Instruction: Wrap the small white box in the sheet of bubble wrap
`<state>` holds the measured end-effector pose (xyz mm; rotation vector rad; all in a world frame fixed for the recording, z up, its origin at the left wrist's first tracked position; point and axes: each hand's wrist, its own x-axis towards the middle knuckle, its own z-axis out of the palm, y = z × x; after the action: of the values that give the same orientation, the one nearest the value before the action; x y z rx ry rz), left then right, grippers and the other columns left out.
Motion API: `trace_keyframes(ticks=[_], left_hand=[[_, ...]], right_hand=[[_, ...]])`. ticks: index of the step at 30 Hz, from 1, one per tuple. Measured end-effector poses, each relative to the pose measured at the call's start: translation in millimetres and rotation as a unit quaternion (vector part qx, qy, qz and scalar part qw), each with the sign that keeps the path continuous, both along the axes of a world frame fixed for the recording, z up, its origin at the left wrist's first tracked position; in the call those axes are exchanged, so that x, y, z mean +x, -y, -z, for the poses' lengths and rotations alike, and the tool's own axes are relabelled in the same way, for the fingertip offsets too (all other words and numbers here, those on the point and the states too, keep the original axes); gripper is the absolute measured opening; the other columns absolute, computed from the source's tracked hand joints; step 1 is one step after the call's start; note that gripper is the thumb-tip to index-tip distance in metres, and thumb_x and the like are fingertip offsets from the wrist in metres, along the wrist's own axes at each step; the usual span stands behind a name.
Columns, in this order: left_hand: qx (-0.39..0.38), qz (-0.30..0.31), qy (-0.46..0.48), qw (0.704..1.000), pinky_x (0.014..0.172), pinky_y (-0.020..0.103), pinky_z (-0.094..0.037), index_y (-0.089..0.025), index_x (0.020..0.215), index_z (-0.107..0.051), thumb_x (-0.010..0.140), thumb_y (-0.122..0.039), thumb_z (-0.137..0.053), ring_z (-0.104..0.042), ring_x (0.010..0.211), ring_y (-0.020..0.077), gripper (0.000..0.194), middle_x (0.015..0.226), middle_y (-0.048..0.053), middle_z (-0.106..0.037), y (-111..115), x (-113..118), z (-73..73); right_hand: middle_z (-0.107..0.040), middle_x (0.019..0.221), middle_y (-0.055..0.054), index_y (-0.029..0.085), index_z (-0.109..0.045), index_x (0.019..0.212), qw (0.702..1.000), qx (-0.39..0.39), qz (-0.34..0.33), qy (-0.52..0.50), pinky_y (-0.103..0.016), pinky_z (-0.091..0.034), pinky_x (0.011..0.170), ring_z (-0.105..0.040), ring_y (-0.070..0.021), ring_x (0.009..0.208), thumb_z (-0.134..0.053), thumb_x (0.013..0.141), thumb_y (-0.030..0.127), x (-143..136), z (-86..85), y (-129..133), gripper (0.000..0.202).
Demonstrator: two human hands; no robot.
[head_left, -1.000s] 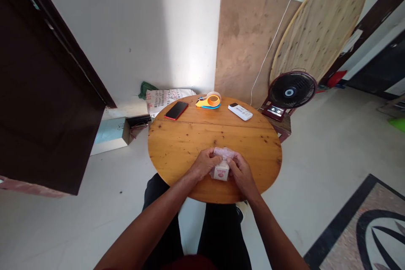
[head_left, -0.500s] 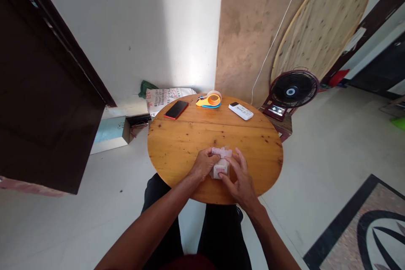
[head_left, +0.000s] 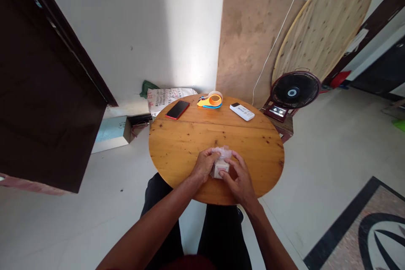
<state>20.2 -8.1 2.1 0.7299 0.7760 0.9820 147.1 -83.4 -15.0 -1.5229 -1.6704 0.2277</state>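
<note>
A small white box (head_left: 220, 169) with a reddish label sits near the front edge of the round wooden table (head_left: 177, 147). Clear plastic wrap (head_left: 224, 152), perhaps bubble wrap, is bunched around its far side. My left hand (head_left: 202, 165) grips the wrap from the left, thumb on top. From the right, my right hand (head_left: 239, 177) curls about the box, its thumb on the near face by the label and its fingers at the wrap. The box's lower sides are partly hidden by the wrap and hands.
Along the table's far side lie a phone (head_left: 177, 110), a yellow tape dispenser (head_left: 210, 101) and a white remote-like device (head_left: 242, 112). A fan (head_left: 292, 93) stands on a stool at the right. Boards lean on the wall behind; a long box (head_left: 110, 133) lies on the floor left.
My right hand's fingers, raised and apart before, have closed in on the wrap. My left hand keeps its grip, and the box stays in nearly the same place.
</note>
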Motion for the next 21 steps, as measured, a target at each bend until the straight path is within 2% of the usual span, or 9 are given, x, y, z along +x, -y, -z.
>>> trace_keyframes(ticks=[3,8,12,21], left_hand=[[0.012,-0.006,0.007,1.000,0.059,0.024,-0.047,-0.012,0.083,-0.067,0.059,-0.032,-0.074,-0.059,0.059,0.0124,0.032,0.073,0.003,-0.068,2.2,-0.3,0.8],[0.024,-0.009,0.001,1.000,0.059,0.024,-0.047,-0.012,0.084,-0.065,0.062,-0.033,-0.073,-0.058,0.059,0.0121,0.032,0.074,0.003,-0.068,4.1,-1.2,1.6],[0.025,-0.014,-0.006,1.000,0.058,0.024,-0.047,-0.012,0.083,-0.064,0.062,-0.033,-0.073,-0.058,0.059,0.0123,0.031,0.074,0.003,-0.068,4.7,-0.9,2.2],[0.015,-0.030,0.004,0.999,0.059,0.025,-0.048,-0.012,0.083,-0.064,0.063,-0.032,-0.071,-0.060,0.061,0.0135,0.030,0.076,0.004,-0.068,7.7,2.3,0.7]], right_hand=[[-0.044,0.137,-0.013,0.021,-0.059,0.113,1.000,0.000,-0.002,0.002,-0.048,-0.036,0.106,-0.043,-0.0277,0.127,-0.061,0.081,0.036,-0.8,1.6,-1.1,0.036],[-0.039,0.141,-0.013,0.023,-0.045,0.133,0.999,-0.009,-0.017,0.029,-0.049,-0.033,0.107,-0.037,-0.0277,0.131,-0.058,0.083,0.038,-1.0,1.5,-0.6,0.053],[-0.033,0.145,-0.012,0.024,-0.051,0.128,0.999,-0.023,-0.023,0.041,-0.050,-0.033,0.107,-0.036,-0.0288,0.132,-0.056,0.085,0.040,-0.6,-1.1,0.2,0.046],[-0.036,0.145,-0.010,0.024,-0.057,0.115,0.998,-0.047,-0.043,0.020,-0.049,-0.032,0.107,-0.034,-0.0290,0.133,-0.057,0.083,0.041,3.3,-6.5,-5.6,0.036]])
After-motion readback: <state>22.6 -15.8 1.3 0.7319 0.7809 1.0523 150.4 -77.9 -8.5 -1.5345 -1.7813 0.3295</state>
